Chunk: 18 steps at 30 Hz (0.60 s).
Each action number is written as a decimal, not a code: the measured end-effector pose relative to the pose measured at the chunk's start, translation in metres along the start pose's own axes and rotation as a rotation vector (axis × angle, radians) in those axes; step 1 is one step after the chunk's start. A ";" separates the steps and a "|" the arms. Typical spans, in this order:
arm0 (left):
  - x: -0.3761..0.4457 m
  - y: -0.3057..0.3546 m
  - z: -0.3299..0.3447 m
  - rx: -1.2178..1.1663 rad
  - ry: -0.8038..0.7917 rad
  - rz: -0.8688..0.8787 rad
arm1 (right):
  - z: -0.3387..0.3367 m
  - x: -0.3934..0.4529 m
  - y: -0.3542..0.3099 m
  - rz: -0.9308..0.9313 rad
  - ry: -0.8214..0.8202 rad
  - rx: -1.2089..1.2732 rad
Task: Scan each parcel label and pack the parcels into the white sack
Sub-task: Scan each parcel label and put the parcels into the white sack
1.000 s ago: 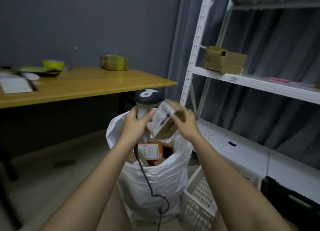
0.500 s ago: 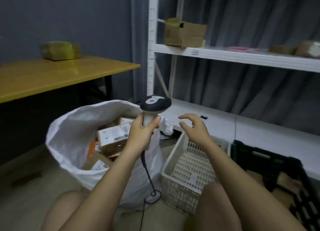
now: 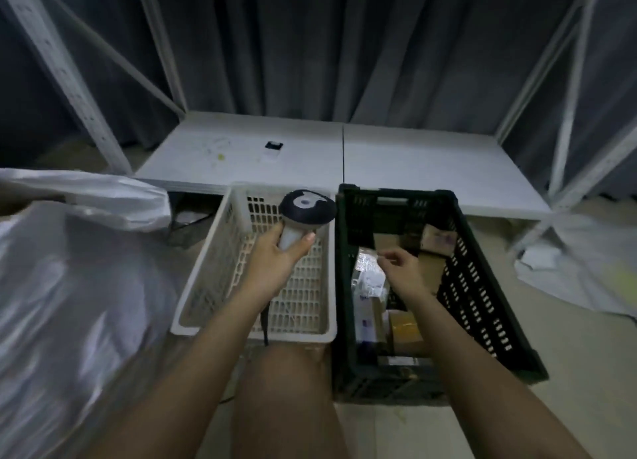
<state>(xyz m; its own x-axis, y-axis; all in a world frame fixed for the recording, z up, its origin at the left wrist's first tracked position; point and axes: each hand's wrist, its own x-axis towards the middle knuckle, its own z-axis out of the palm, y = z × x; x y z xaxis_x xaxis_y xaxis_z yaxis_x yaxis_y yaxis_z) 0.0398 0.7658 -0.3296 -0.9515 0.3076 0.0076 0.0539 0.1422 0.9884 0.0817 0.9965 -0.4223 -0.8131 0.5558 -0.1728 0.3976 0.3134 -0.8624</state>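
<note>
My left hand [image 3: 275, 262] grips the white handle of a barcode scanner [image 3: 305, 214] with a dark round head, held over a white plastic basket [image 3: 203, 286]. My right hand [image 3: 403, 269] hovers inside a black crate [image 3: 482, 303], fingers loosely curled and holding nothing. Several parcels [image 3: 403, 327] lie in the crate: brown cardboard boxes, a taped one, and a clear-wrapped packet with a white label. The white sack [image 3: 69, 286] fills the left of the view, blurred; its contents are hidden.
A low white shelf board [image 3: 344, 155] runs behind the basket and crate, with white rack uprights [image 3: 69, 79] at both sides and dark curtains behind. Crumpled white sheeting [image 3: 579, 269] lies on the floor at the right. My bare knee [image 3: 286, 389] is below the basket.
The parcel held a second ago dropped into the sack. My view swung right and down to the basket and crate. My right hand moved empty into the black crate; the left still holds the scanner.
</note>
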 end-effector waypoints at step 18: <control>0.071 -0.110 0.021 0.127 -0.145 -0.193 | 0.047 0.074 0.150 0.439 -0.511 -0.452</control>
<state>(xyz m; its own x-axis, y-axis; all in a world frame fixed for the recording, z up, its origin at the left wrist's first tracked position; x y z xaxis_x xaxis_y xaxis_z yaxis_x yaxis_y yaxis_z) -0.0273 0.7921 -0.4412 -0.8952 0.3933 -0.2095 -0.0777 0.3252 0.9424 0.0612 1.0484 -0.5866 -0.5933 0.3140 -0.7412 0.7699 0.4903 -0.4086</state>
